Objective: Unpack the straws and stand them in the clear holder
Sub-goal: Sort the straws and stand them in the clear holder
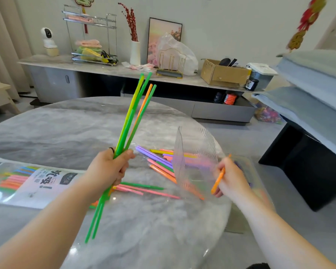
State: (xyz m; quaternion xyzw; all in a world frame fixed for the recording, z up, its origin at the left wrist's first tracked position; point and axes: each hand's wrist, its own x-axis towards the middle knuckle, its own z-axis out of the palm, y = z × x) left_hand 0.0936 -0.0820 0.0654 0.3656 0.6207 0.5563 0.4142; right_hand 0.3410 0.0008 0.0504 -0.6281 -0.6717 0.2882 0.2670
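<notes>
My left hand [109, 169] is closed around a bunch of long straws [133, 117], mostly green with one yellow and one orange, pointing up and away over the table. My right hand [231, 177] pinches a single orange straw [218, 179] beside the clear ribbed holder [194, 152], which stands on the table near its right edge. Loose pink, purple, orange, yellow and green straws [159, 162] lie flat on the marble table [66, 125] between my hands, some seen through the holder. The printed straw package [27, 183] lies at the left.
The table's rounded edge runs close past the holder on the right. A dark stand [299, 171] with folded grey bedding sits at the right. A long sideboard [109, 70] behind carries a rack, a vase, a picture frame and a cardboard box.
</notes>
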